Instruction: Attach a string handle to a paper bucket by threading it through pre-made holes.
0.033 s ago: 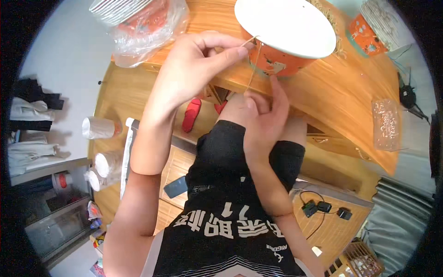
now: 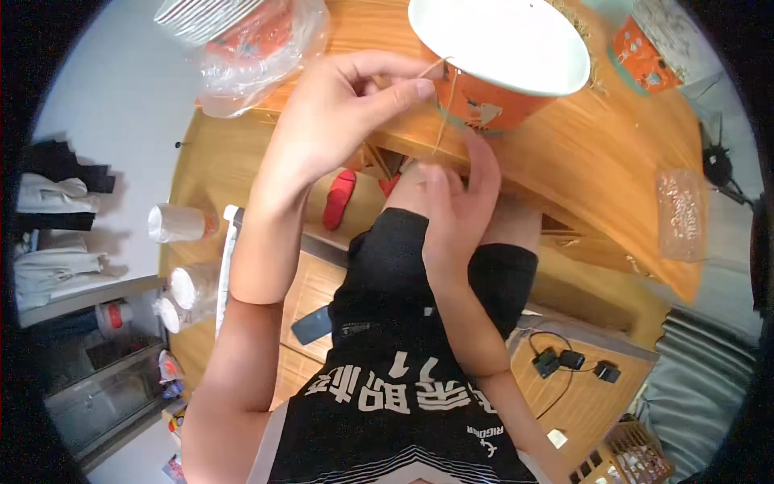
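Note:
An orange paper bucket with a white inside stands at the front edge of the wooden table, its open mouth tilted into view. A thin tan cord loops at the bucket's near left rim, and its tail hangs down over the table edge. My left hand is closed at that rim, thumb and forefinger pinching one end of the cord. Just below the hanging tail is my right hand, slightly blurred. Its thumb and fingers are apart with nothing visible between them.
Stacked orange paper buckets in clear plastic stand at the table's far left. Another bucket stack is at the far right. A clear plastic packet lies on the table at right. More cord pieces lie behind the bucket.
My right hand has dropped slightly and its thumb has come away from the tail of the cord. The left hand keeps its pinch at the rim.

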`<state>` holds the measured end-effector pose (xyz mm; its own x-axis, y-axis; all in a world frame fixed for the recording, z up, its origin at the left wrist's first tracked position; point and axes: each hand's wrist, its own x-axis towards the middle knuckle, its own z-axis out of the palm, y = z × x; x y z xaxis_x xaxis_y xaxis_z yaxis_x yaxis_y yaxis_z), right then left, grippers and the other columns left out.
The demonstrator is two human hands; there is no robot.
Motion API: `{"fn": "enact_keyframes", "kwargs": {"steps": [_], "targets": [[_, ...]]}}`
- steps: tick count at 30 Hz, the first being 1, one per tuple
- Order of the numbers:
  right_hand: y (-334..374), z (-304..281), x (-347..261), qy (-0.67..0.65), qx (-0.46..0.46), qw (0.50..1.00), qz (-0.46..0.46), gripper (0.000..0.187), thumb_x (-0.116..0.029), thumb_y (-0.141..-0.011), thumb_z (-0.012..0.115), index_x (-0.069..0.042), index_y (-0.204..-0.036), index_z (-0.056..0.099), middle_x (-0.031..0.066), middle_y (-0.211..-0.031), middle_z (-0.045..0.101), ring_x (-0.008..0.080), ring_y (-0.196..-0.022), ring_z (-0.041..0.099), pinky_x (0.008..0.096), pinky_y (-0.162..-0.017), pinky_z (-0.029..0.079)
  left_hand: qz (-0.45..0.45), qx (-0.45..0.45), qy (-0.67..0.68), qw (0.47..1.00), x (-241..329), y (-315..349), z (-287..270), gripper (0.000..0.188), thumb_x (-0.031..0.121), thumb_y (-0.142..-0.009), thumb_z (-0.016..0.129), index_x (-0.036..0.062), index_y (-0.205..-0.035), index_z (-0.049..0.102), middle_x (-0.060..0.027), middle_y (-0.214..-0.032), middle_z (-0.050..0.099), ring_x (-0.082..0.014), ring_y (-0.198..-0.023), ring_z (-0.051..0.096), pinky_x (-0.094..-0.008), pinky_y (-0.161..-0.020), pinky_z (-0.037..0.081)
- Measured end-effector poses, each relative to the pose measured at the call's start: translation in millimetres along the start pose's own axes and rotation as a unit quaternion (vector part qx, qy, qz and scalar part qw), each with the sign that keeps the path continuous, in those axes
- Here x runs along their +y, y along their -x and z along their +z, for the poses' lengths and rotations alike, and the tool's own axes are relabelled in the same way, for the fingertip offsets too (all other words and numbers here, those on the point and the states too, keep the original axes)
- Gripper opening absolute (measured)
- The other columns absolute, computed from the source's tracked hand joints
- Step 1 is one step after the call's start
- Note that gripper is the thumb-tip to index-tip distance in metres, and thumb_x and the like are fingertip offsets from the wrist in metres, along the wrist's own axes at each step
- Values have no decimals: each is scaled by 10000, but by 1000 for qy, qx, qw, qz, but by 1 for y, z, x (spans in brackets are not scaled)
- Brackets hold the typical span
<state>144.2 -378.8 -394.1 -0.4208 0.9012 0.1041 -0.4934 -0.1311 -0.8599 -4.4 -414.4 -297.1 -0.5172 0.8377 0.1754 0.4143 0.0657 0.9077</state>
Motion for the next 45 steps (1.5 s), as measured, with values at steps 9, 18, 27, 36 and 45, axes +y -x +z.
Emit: {"fn": "enact_keyframes", "kwargs": {"steps": [9,18,27,36,45], "targets": [[-22,20,-17,-65,-61,993,76,157,-133,-1030,562,-3,-1066,644,40,-794,661,18,-585,460,180,-518,374,6,7,7,1000,3,0,-1,154,179,-887,782,43,-956,758,87,-705,577,4,-618,422,-188,-539,319],[-18,13,-2,70,-67,994,-48,149,-124,-964,657,1,-1031,703,56,-858,721,71,-689,632,223,-570,455,-120,-2,399,909,-14,14,40,176,146,-945,713,-8,-1028,728,-93,-935,741,-80,-727,634,-206,-651,502],[-29,7,-30,33,44,998,-40,207,-96,-931,698,-21,-1124,688,-2,-919,705,48,-707,587,194,-615,443,-22,72,298,951,-12,18,52,164,50,-912,731,-35,-1051,715,-115,-968,749,-118,-882,702,-241,-805,555],[-44,-1,-38,261,27,936,-236,107,-62,-850,768,-96,-951,781,30,-902,691,117,-726,621,222,-663,492,33,142,252,957,-11,24,68,150,18,-911,719,-34,-1051,720,-68,-924,750,-69,-820,681,-188,-722,532],[-90,-16,-79,461,-174,687,-535,185,-98,-811,766,-136,-990,794,2,-994,669,167,-812,575,301,-693,456,30,112,251,961,-17,26,63,138,19,-908,706,-39,-1033,727,-49,-845,745,-57,-735,671,-193,-654,521]]}}
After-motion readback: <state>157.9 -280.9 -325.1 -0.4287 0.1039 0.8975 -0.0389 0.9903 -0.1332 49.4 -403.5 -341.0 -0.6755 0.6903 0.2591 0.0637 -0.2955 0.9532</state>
